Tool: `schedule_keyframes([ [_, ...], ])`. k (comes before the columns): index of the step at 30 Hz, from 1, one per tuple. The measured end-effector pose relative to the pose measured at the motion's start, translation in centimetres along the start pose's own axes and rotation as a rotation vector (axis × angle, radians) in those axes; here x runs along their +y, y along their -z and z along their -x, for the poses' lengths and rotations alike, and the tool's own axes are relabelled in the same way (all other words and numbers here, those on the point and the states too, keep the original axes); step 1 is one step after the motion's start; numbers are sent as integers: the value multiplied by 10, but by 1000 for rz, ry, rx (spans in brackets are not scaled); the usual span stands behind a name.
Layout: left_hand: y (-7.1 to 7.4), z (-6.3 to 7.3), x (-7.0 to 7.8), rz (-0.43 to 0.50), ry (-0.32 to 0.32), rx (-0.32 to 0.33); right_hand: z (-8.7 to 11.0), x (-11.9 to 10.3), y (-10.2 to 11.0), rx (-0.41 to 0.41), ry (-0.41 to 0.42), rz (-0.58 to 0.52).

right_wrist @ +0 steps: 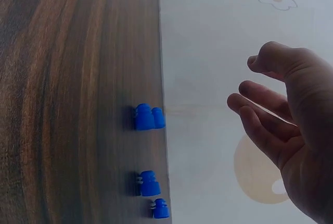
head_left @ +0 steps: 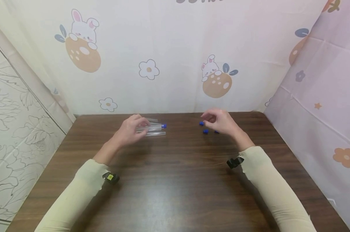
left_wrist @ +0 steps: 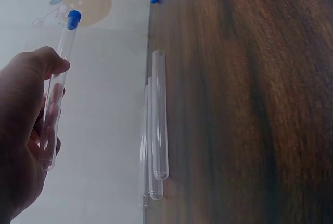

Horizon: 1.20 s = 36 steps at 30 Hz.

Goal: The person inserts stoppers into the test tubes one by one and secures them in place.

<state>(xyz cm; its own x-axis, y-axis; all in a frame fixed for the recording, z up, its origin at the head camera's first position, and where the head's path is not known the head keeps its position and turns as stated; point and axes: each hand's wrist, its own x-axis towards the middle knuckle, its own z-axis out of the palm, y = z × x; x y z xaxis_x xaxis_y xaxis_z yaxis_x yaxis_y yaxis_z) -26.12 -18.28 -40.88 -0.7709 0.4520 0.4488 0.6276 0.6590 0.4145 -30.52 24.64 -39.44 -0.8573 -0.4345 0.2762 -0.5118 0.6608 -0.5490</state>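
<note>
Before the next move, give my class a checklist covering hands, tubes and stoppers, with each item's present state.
1. Left hand grips a tube: ok.
2. Blue stopper in that tube's mouth: ok.
3. That stopper pressed in tightly: cannot tell.
4. Right hand free: ok, it holds nothing.
5. Loose stoppers on the table near the right hand: ok.
6. Lying tubes stoppered: not ok.

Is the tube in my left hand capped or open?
Capped: the left wrist view shows a blue stopper in the upper end of the tube your left hand holds.
</note>
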Motion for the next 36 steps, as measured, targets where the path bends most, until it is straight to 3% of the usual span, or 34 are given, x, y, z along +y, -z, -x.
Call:
schedule_keyframes([
  [14, -13, 5, 1, -1, 14, -84, 2, 15, -6, -63, -54, 97],
  [22, -17, 7, 0, -52, 75, -114, 0, 18, -8, -92, -53, 185],
  [29, -23, 10, -4, -94, 97, -148, -2, 23, -13, -140, -40, 357],
  [36, -28, 13, -6, -120, 128, -201, -1, 29, -19, -163, -75, 386],
])
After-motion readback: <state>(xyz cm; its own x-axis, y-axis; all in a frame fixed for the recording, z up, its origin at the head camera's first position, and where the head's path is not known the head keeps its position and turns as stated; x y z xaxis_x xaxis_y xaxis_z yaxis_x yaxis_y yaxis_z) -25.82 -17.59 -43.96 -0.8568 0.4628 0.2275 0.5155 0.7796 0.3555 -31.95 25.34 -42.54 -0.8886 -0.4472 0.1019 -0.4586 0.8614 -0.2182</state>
